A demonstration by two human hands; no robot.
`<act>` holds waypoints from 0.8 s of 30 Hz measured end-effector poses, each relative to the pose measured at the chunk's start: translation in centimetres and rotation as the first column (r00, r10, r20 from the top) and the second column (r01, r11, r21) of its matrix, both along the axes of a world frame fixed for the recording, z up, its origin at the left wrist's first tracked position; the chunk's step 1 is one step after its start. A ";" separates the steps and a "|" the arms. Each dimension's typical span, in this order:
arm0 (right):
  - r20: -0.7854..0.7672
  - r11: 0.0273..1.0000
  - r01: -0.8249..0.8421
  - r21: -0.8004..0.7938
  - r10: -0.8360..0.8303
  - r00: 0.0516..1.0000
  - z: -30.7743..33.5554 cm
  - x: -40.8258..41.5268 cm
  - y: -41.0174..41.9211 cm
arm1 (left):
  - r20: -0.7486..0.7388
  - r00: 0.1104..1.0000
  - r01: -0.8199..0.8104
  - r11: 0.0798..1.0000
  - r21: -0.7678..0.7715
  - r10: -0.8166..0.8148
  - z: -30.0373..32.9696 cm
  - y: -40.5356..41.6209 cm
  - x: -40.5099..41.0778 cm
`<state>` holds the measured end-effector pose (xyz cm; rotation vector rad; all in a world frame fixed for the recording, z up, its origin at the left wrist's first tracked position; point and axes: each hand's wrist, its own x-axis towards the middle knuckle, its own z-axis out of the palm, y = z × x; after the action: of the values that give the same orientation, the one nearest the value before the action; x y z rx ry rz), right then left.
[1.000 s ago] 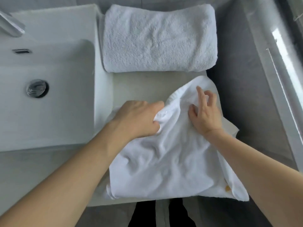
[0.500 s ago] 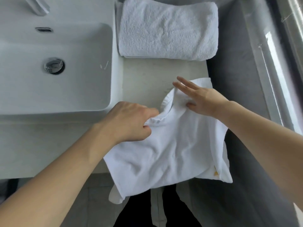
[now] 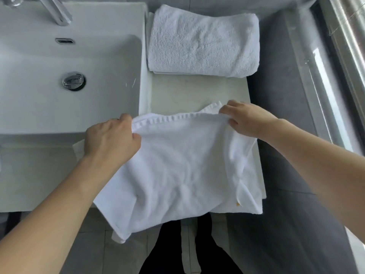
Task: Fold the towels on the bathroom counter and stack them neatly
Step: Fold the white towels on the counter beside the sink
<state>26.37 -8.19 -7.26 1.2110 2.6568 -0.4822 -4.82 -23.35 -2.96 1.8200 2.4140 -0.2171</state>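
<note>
Head view: looked straight down on a white bathroom counter beside a sink.
White towel: lay rumpled on the near part of the counter, its near edge hanging over the front; the ribbed far hem was drawn out between the two hands.
Small yellow tag: showed near the towel's right near corner.
Left hand: fingers curled round the left end of the far hem, gripping it, knuckles up.
Right hand: pinched the right end of the same hem, fingers bent over the cloth.
Folded towel: a thick white one sat at the back of the counter, well apart from the loose towel, bare counter between them.
Sink: white rectangular basin to the left, just beside the counter slab.
Drain plug: chrome, in the basin floor.
Overflow slot: on the back wall of the basin.
Faucet: chrome spout at the top left.
Floor: grey tiles below, with the person's dark trousers at the bottom edge.
</note>
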 end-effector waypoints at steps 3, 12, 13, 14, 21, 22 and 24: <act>0.231 0.968 0.227 -0.107 -0.198 0.953 -2.5 1.9 -0.2 | -0.040 0.999 -0.007 0.998 0.058 0.009 -1.4 0.0 0.6; -0.313 0.355 0.605 -0.712 -0.933 0.180 -3.9 1.1 -1.5 | -0.162 0.897 0.439 0.874 0.208 -0.412 -7.3 2.3 5.9; -0.348 0.351 0.535 -0.769 -0.931 0.112 -3.1 0.8 -1.1 | -0.148 0.901 0.428 0.892 0.144 -0.409 -8.1 3.0 6.5; -0.370 0.365 0.491 -0.791 -0.925 0.092 -2.4 0.6 -0.6 | -0.110 0.916 0.395 0.914 0.091 -0.385 -8.8 3.6 7.0; -0.271 0.513 0.685 -0.517 -0.857 0.437 -3.8 -2.9 4.2 | 0.121 0.961 0.249 0.968 0.018 -0.249 -10.8 5.9 7.4; -0.214 0.488 0.693 -0.530 -0.868 0.447 -4.6 -3.3 4.5 | 0.179 0.965 0.192 0.981 0.032 -0.194 -11.3 6.1 7.3; -0.124 0.454 0.712 -0.535 -0.876 0.466 -6.4 -4.3 5.3 | 0.275 0.955 0.105 0.994 0.034 -0.111 -12.1 6.4 7.2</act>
<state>22.09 -2.92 -13.71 2.3876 1.7723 -1.4868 2.35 -16.90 -15.11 1.8518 2.1371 0.0505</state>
